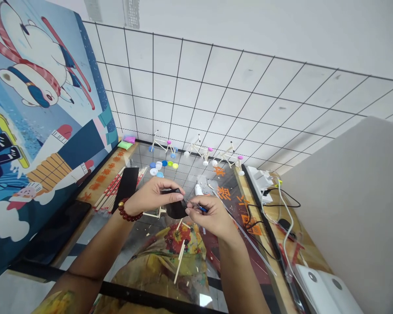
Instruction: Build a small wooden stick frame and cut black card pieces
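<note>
My left hand (152,195), with a beaded bracelet at the wrist, pinches a piece of black sheet (176,212) above the glass tabletop. Close against its right edge, my right hand (212,214) is closed on a small blue-handled tool (203,209). A thin metallic part of the tool points toward the sheet; its exact kind is partly hidden by the fingers. Under my left hand, part of a pale stick frame (154,213) shows. Left of that hand lies a larger black strip (127,185).
Wrapped chopsticks (108,194) lie at left, loose sticks (180,261) in front. Bottle caps (159,165) and several stick models with cap wheels (201,150) stand toward the tiled wall. A white glue gun (198,189) is behind my hands; cables (290,218) run along the right.
</note>
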Motion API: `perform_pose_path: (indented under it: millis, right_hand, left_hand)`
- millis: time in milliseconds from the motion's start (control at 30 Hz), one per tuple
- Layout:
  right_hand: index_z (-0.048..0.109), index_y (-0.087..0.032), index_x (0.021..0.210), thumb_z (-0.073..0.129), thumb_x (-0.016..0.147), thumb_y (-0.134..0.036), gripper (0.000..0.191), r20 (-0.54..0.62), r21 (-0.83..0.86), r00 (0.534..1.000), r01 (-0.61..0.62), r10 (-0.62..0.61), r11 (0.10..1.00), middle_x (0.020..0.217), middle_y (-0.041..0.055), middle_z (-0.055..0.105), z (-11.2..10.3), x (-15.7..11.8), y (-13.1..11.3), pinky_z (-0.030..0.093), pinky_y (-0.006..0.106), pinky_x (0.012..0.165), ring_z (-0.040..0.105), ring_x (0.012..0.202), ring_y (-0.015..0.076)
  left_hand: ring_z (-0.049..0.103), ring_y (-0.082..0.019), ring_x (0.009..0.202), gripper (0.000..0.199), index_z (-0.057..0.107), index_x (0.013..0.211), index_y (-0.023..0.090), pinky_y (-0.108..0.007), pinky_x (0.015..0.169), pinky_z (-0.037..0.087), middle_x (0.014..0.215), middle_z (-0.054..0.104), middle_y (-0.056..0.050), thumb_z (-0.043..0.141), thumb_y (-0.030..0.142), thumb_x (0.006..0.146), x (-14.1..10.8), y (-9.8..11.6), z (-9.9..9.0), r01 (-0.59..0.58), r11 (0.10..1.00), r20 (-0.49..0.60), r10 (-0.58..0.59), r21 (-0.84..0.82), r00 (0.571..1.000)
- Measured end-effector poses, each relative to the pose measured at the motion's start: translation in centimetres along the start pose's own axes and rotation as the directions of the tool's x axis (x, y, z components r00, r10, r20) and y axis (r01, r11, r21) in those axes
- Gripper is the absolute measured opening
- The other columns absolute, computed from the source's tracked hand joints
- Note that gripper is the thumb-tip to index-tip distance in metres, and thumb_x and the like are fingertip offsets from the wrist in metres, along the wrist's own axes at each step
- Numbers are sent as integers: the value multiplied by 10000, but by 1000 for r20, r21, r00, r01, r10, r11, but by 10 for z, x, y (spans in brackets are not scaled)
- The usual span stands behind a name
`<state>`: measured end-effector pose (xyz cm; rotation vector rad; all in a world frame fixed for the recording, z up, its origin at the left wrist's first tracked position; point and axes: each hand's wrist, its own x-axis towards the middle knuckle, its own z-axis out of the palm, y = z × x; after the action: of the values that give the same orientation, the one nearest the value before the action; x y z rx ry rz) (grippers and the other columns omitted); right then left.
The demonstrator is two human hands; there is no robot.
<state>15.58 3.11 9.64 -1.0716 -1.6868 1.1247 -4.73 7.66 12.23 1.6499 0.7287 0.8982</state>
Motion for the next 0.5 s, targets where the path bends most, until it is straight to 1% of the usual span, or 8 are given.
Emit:
perform_pose_path:
  millis: [67, 133, 233, 333, 433, 500]
  right_hand:
    - [651, -154, 638, 662, 760, -251, 156, 8, 4, 1000, -13, 13, 1000, 543, -52, 357, 0, 1, 2, 261, 220, 489, 279, 526, 76]
    - [659, -155, 645, 677, 748, -259, 147, -13, 18, 1000, -27, 27, 999, 537, -53, 369, 1, 2, 1, 265, 218, 489, 296, 521, 76]
    - [689, -164, 690, 711, 727, -310, 152, -103, 75, 992, -59, 67, 995, 533, -44, 440, 4, 6, -4, 288, 223, 488, 349, 512, 84]
    - [702, -173, 664, 733, 705, -341, 175, -190, 129, 979, -55, 79, 990, 559, -23, 522, 8, 9, -8, 337, 235, 516, 404, 533, 98]
    - [713, -180, 642, 736, 699, -337, 169, -223, 158, 972, -41, 76, 987, 556, -24, 534, 10, 10, -7, 359, 238, 530, 415, 537, 98]
    - [720, -181, 643, 741, 696, -335, 164, -242, 155, 967, -41, 79, 987, 539, -30, 521, 11, 11, -4, 354, 236, 521, 402, 523, 94]
  left_hand:
    - [668, -196, 781, 132, 782, 823, 183, -275, 732, 501, 806, 744, -82, 728, 292, 770, 0, -2, 1, 1, 1000, -24, -1, 24, 1000]
    - [663, -191, 763, 123, 782, 798, 182, -271, 720, 496, 787, 742, -77, 721, 287, 777, 0, -3, 3, -6, 998, -57, 10, 60, 998]
    - [662, -194, 750, 128, 782, 773, 180, -273, 713, 492, 774, 746, -79, 722, 293, 775, 0, -3, 5, -14, 996, -100, 23, 85, 995]
    - [664, -200, 742, 141, 782, 772, 176, -278, 705, 493, 771, 747, -84, 721, 304, 778, 0, -3, 8, -23, 996, -106, 32, 89, 994]
    - [671, -205, 763, 158, 779, 789, 173, -283, 720, 497, 790, 748, -87, 702, 311, 794, 0, -3, 11, -29, 994, -96, 39, 102, 995]
    - [673, -204, 789, 151, 780, 829, 182, -277, 739, 497, 832, 753, -79, 725, 310, 773, 0, -4, 13, -32, 992, -113, 46, 125, 992]
